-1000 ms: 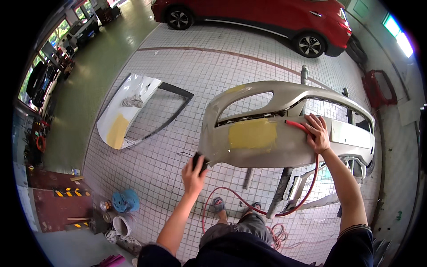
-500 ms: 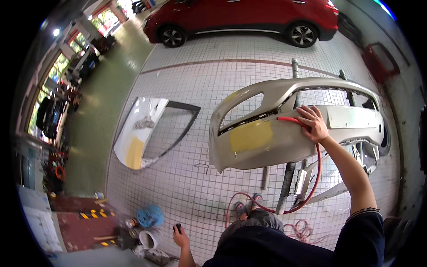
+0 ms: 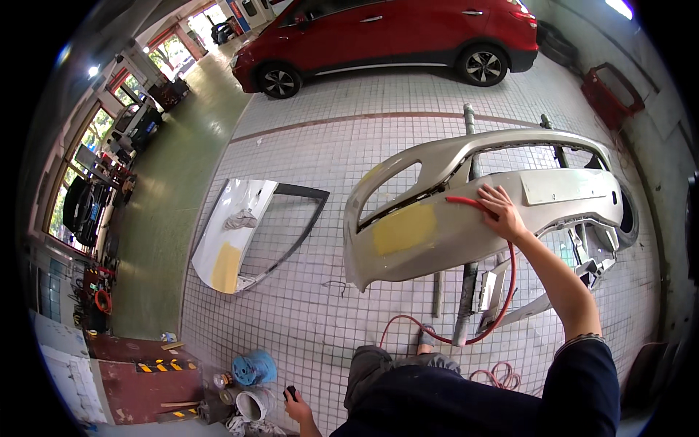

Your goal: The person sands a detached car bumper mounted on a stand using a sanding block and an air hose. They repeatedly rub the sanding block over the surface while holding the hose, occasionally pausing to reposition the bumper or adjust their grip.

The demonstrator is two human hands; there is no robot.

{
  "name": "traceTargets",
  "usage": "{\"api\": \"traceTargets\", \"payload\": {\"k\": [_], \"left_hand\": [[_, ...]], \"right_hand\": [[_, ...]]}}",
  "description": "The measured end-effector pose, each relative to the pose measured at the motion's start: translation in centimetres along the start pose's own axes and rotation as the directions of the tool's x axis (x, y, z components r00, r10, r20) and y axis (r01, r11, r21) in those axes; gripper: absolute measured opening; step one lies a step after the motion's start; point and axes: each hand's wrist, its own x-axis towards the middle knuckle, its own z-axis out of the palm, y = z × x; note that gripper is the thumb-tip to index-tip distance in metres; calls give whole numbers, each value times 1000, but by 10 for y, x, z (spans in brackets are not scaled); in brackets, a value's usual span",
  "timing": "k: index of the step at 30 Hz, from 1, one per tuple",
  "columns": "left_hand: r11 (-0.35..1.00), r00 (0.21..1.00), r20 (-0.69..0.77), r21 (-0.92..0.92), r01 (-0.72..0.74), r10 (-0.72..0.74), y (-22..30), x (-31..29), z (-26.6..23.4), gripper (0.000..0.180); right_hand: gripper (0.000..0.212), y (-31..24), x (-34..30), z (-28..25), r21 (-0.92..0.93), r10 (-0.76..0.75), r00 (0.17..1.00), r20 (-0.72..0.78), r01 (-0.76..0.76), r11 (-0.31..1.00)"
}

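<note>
A silver-beige car bumper (image 3: pixel 415 264) with a yellow filler patch (image 3: pixel 405 229) rests across a metal stand (image 3: pixel 466 309). My right hand (image 3: pixel 502 213) lies against the bumper's upper face, fingers stretched along it, holding a red hose (image 3: pixel 512 271) under the palm and thumb. The hose's free end points left toward the patch; its length drops in front of the bumper and curves toward my feet. Low at the left, my left hand (image 3: pixel 298 408) is closed around a small black object (image 3: pixel 290 393), too small to name.
Left of the bumper, a white car door (image 3: pixel 220 237) with a yellow patch and a grey rag lies on the tiles. A blue bucket (image 3: pixel 253 367) and a white bucket (image 3: pixel 254 403) stand near my left hand. Beyond is a red car (image 3: pixel 393 45). Loose hose coils (image 3: pixel 502 376) lie nearby.
My view has tilted up a little, so more of the red car shows and one foot is now covered. My right hand and the hose keep their place on the bumper.
</note>
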Motion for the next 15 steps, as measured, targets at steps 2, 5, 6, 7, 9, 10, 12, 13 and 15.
{"api": "traceTargets", "payload": {"k": [2, 5, 6, 7, 9, 10, 12, 13, 15], "left_hand": [[999, 999, -21, -33, -36, 35, -8, 14, 5, 59], [993, 997, -12, -90, -80, 79, -20, 37, 16, 61], [989, 996, -12, -112, -93, 92, -28, 46, 19, 61], [986, 995, -14, -133, -103, 102, -38, 56, 21, 61], [977, 993, -19, -176, -119, 117, -55, 74, 27, 62], [972, 991, -9, -196, -132, 133, -53, 87, 32, 62], [967, 988, 6, -206, -147, 151, -69, 112, 31, 62], [967, 988, 14, -210, -146, 153, -75, 125, 26, 62], [966, 987, 32, -212, -145, 155, -89, 152, 15, 62]], "right_hand": [[44, -19, -15, -6, 43, 57, 997, -52, -55, 998], [44, -41, -55, -25, 168, 305, 945, -115, -284, 944], [45, -58, -67, -34, 256, 455, 884, -109, -417, 872], [45, -79, -76, -44, 349, 591, 800, -99, -529, 774], [45, -103, -102, -51, 348, 673, 712, -199, -591, 728], [45, -104, -129, -55, 322, 661, 688, -299, -579, 749], [45, -122, -172, -55, 299, 671, 604, -430, -606, 737], [45, -145, -180, -50, 301, 698, 544, -466, -644, 703], [46, -192, -193, -38, 333, 744, 431, -511, -699, 633]]}}
